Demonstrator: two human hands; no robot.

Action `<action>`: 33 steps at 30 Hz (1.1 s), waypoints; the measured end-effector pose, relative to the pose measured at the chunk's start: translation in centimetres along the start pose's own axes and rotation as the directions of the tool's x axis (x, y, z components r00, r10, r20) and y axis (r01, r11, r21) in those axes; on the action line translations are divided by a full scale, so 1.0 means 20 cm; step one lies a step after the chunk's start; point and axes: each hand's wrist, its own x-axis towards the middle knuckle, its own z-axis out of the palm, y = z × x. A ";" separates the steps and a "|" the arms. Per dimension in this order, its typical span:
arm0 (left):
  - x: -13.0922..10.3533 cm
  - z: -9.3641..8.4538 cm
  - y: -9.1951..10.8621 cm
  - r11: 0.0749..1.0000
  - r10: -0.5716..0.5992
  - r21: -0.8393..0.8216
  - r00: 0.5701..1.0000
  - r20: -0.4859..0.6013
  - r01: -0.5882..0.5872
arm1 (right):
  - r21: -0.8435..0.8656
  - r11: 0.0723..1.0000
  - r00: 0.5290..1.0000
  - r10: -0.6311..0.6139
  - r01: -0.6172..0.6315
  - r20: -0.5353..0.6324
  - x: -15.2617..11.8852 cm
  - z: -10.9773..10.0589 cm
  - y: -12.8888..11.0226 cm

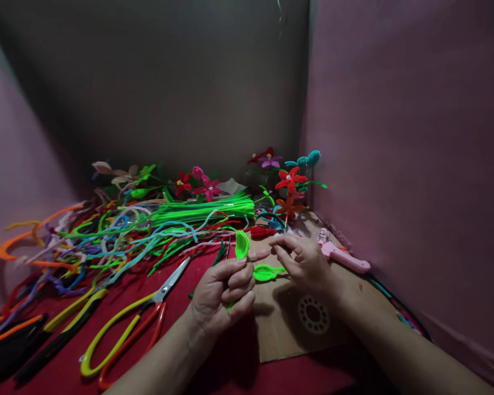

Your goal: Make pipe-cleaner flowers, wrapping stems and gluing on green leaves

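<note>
A bright green pipe-cleaner piece (242, 244), looped into a petal or leaf shape, stands upright from the closed fingers of my left hand (226, 288); its stem shows below them. To the right, my right hand (300, 260) has its thumb and fingertips drawn together near my left index finger; whatever is between them, if anything, is too small to make out. Under and between the hands, a second green looped piece (265, 272) lies on the cardboard (278, 334), its stem running toward my right hand.
Scissors (160, 293) and pliers (76, 318) lie at left on red cloth. Behind are tangled pipe cleaners (135, 241), a green bundle (206, 208) and fuzzy flowers (290, 179). A pink glue gun (348, 258) and a holed disc (313, 314) rest on the cardboard. Walls stand close.
</note>
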 end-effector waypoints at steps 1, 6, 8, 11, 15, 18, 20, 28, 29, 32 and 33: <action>0.00 0.00 0.00 1.000 0.010 0.007 1.000 -0.003 -0.010 | 0.052 0.997 0.999 0.049 -0.050 0.025 0.01 0.00 -0.01; 0.00 0.00 0.02 0.995 0.066 0.071 0.997 -0.041 -0.063 | 0.144 0.977 0.977 0.132 -0.157 0.169 0.05 -0.01 -0.07; 0.00 0.00 0.02 0.992 0.080 0.098 0.996 -0.051 -0.074 | 0.150 0.979 0.979 0.114 -0.139 0.166 0.04 0.00 -0.09; 0.00 0.00 0.01 0.984 0.101 0.151 0.994 -0.040 -0.094 | 0.130 0.986 0.988 0.084 -0.101 0.128 0.02 0.02 -0.09; -0.01 -0.01 -0.02 0.960 0.123 0.254 0.992 0.000 -0.119 | 0.107 0.989 0.992 0.093 -0.102 0.089 0.00 0.02 -0.08; -0.01 0.00 -0.03 0.937 0.113 0.334 0.994 -0.011 -0.103 | 0.153 0.978 0.989 0.135 -0.144 0.065 -0.01 0.02 -0.08; -0.02 0.01 -0.04 0.926 0.100 0.370 0.994 -0.036 -0.080 | 0.184 0.966 0.983 0.175 -0.183 0.057 -0.01 0.02 -0.08; 0.02 -0.01 -0.06 0.913 0.094 0.406 0.984 -0.152 -0.024 | -0.034 0.933 0.922 0.348 -0.358 -0.168 -0.01 -0.16 0.05; 0.03 -0.02 -0.07 0.915 0.105 0.401 0.984 -0.146 -0.038 | -0.127 0.910 0.912 0.369 -0.394 -0.181 -0.03 -0.21 0.08; 0.05 -0.04 -0.08 0.930 0.106 0.363 0.988 -0.116 -0.057 | -0.465 0.779 0.903 0.411 -0.420 -0.126 -0.12 -0.31 0.19; 0.06 -0.05 -0.08 0.935 0.097 0.350 0.989 -0.108 -0.053 | -0.579 0.718 0.900 0.431 -0.387 -0.067 -0.16 -0.33 0.22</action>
